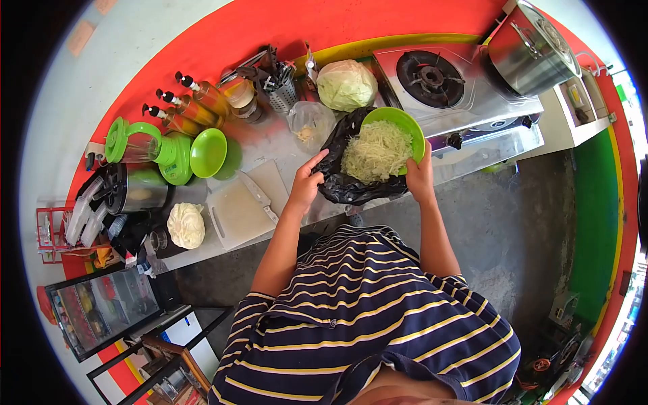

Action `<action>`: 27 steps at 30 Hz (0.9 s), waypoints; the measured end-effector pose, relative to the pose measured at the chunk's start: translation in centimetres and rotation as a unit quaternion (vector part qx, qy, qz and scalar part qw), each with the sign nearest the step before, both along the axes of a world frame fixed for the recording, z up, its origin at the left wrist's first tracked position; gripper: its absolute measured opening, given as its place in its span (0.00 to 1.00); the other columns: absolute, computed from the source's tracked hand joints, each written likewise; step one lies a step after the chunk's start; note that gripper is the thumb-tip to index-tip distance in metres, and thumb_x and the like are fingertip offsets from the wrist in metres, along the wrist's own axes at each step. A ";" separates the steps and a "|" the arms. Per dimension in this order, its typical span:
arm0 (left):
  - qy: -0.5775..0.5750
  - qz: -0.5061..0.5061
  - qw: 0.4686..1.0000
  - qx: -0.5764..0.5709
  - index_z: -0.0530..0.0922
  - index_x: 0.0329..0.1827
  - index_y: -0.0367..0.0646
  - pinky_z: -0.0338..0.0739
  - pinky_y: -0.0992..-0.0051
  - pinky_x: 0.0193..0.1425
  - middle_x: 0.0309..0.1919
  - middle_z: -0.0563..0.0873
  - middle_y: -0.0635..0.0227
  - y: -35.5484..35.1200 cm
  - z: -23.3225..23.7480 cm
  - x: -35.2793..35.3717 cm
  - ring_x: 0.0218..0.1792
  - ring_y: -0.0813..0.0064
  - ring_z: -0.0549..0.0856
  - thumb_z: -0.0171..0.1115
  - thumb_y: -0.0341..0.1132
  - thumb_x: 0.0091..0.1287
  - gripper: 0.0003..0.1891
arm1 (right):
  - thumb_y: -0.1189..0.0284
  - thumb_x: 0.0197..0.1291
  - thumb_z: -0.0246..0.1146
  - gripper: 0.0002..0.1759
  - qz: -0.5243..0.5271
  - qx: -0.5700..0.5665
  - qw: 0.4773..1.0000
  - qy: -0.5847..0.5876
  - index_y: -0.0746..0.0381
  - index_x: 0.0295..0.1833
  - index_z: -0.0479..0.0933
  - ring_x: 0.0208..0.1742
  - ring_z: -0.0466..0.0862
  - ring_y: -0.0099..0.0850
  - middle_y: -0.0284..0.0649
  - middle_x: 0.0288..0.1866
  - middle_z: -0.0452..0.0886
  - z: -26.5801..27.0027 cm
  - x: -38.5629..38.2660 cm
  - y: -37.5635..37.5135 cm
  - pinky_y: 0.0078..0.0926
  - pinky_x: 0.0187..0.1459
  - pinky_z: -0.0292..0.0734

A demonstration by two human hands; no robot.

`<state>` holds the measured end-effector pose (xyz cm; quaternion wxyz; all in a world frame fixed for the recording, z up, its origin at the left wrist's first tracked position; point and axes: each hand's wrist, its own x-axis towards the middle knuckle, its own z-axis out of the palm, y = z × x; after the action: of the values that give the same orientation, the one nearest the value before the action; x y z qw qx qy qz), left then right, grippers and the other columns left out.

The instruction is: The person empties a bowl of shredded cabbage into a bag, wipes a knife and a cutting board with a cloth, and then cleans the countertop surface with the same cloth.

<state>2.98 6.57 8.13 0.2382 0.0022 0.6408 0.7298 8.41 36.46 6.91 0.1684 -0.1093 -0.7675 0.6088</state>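
Observation:
My right hand (421, 177) grips the rim of a lime-green bowl (413, 123), which is tilted toward the left. Shredded cabbage (378, 152) spreads from the bowl over the opening of a black plastic bag (335, 181). The left edge of that bag is pinched in my left hand (308, 183). Just left of my left hand, a knife (255, 190) lies on a white cutting board (244, 214). A whole cabbage (347, 86) sits behind the bag, beside a clear plastic bag (311, 125) with small pale bits in it.
To the right stand a gas stove (466, 88) and a large steel pot (532, 50). Along the left are a green scale (174, 156), a green bowl (208, 152), several pump bottles (202, 96), a utensil holder (281, 96) and a peeled cabbage (185, 225) near the counter edge.

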 end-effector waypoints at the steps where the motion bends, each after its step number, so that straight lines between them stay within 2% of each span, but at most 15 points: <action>1: 0.004 0.008 1.000 -0.002 0.75 0.80 0.44 0.69 0.83 0.42 0.52 0.86 0.76 0.0 -0.1 0.0 0.30 0.89 0.70 0.50 0.19 0.59 0.39 | 0.86 0.62 0.51 0.36 -0.019 -0.004 1.000 0.012 0.64 0.78 0.60 0.68 0.78 0.45 0.54 0.66 0.77 0.0 0.1 0.0 0.36 0.71 0.70; 5: 0.010 0.002 1.000 -0.020 0.75 0.80 0.44 0.71 0.84 0.44 0.58 0.86 0.71 0.2 0.7 0.0 0.38 0.86 0.77 0.51 0.18 0.58 0.40 | 0.87 0.62 0.51 0.36 0.011 0.000 1.000 -0.028 0.64 0.79 0.59 0.68 0.77 0.44 0.54 0.66 0.76 0.5 0.3 0.6 0.36 0.71 0.69; 7: 0.097 0.022 0.995 -0.034 0.77 0.78 0.41 0.75 0.82 0.57 0.65 0.83 0.64 0.8 1.1 0.1 0.54 0.79 0.82 0.51 0.18 0.57 0.39 | 0.87 0.62 0.52 0.37 -0.014 -0.008 1.000 -0.001 0.63 0.79 0.60 0.68 0.75 0.38 0.47 0.64 0.76 0.4 0.3 0.3 0.33 0.71 0.68; 8: 0.097 0.021 0.995 -0.033 0.77 0.78 0.41 0.75 0.82 0.57 0.65 0.83 0.64 0.8 1.1 -0.1 0.54 0.79 0.82 0.51 0.18 0.57 0.39 | 0.87 0.62 0.52 0.37 -0.015 -0.008 1.000 0.000 0.63 0.79 0.60 0.68 0.75 0.38 0.47 0.64 0.76 0.3 0.3 0.3 0.33 0.71 0.68; 10: 0.220 -0.058 0.971 -0.071 0.78 0.75 0.38 0.70 0.78 0.71 0.70 0.80 0.59 0.7 1.0 -0.5 0.69 0.72 0.78 0.51 0.18 0.56 0.37 | 0.87 0.62 0.52 0.37 -0.019 -0.003 1.000 -0.006 0.62 0.78 0.60 0.68 0.75 0.38 0.47 0.64 0.76 1.0 0.4 0.0 0.33 0.71 0.69; 13: 0.204 -0.052 0.976 -0.049 0.79 0.74 0.37 0.66 0.76 0.75 0.69 0.81 0.60 1.0 1.2 -0.4 0.69 0.71 0.79 0.51 0.18 0.56 0.36 | 0.87 0.62 0.51 0.37 0.009 0.014 1.000 0.003 0.63 0.79 0.60 0.68 0.75 0.39 0.48 0.64 0.76 0.6 0.2 0.4 0.33 0.71 0.69; 17: 0.189 -0.026 0.978 -0.085 0.79 0.74 0.37 0.68 0.77 0.73 0.68 0.81 0.61 0.5 0.6 -0.8 0.68 0.71 0.79 0.52 0.18 0.56 0.36 | 0.87 0.62 0.51 0.36 -0.028 -0.013 1.000 -0.003 0.63 0.78 0.60 0.67 0.75 0.39 0.48 0.64 0.76 0.9 0.1 0.0 0.33 0.71 0.68; 19: 0.160 -0.014 0.982 -0.099 0.78 0.74 0.37 0.69 0.77 0.73 0.68 0.82 0.61 0.5 1.0 -0.8 0.68 0.71 0.79 0.52 0.18 0.56 0.36 | 0.88 0.61 0.52 0.37 0.012 0.011 1.000 -0.012 0.65 0.78 0.60 0.69 0.77 0.43 0.53 0.67 0.77 1.1 -0.1 0.4 0.36 0.72 0.69; 22: 0.144 -0.014 0.985 -0.096 0.78 0.74 0.37 0.70 0.77 0.72 0.67 0.82 0.61 0.5 1.1 -0.8 0.67 0.71 0.79 0.53 0.18 0.56 0.36 | 0.87 0.61 0.52 0.37 -0.022 -0.011 1.000 0.015 0.64 0.78 0.60 0.69 0.78 0.44 0.53 0.66 0.78 0.4 -0.4 0.2 0.35 0.71 0.69; 27: 0.168 -0.021 0.979 -0.112 0.79 0.73 0.37 0.69 0.76 0.73 0.67 0.83 0.60 0.6 1.0 -0.9 0.68 0.69 0.80 0.54 0.19 0.57 0.35 | 0.87 0.61 0.52 0.37 -0.001 -0.014 1.000 -0.006 0.64 0.79 0.60 0.70 0.77 0.43 0.52 0.65 0.78 0.3 -0.5 0.9 0.35 0.72 0.69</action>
<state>2.11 7.20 9.15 0.1414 0.1116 0.7489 0.6378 7.87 37.34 7.22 0.1634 -0.1161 -0.7599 0.6184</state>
